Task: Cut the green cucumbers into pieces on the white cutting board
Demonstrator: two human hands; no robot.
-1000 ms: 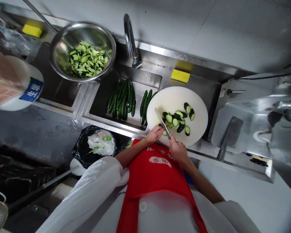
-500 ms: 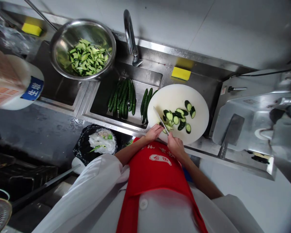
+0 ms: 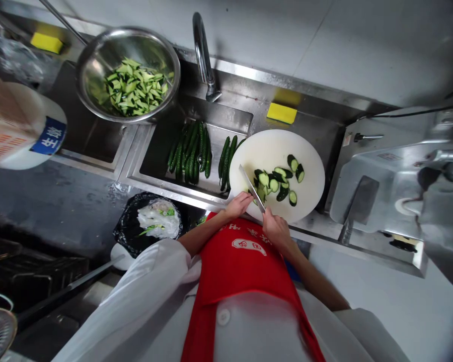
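A round white cutting board [image 3: 305,206] lies over the right side of the sink. My right hand [image 3: 275,226] is wrapped round the handle of a knife [image 3: 252,187], whose blade points up and left over the board. Close to the blade on its left, my left hand [image 3: 239,204] has its fingers bent together at the board's near edge, on a piece of cucumber [image 3: 254,201] mostly hidden by them. Thick slanted cucumber slices [image 3: 274,185] are spread to the right of the blade, green-skinned with pale flesh.
Whole cucumbers [image 3: 191,153] lie in the sink [image 3: 226,118] under a tap [image 3: 207,65]. A steel bowl [image 3: 94,95] with cut cucumber stands to the left. A yellow sponge [image 3: 282,113] sits behind the board. A cleaver [image 3: 364,198] rests at right, a black-lined bin [image 3: 126,234] below left.
The knife and my right hand have shifted slightly right and down, away from my left hand. The slices by the blade have moved a little. My left hand stays nearly in place.
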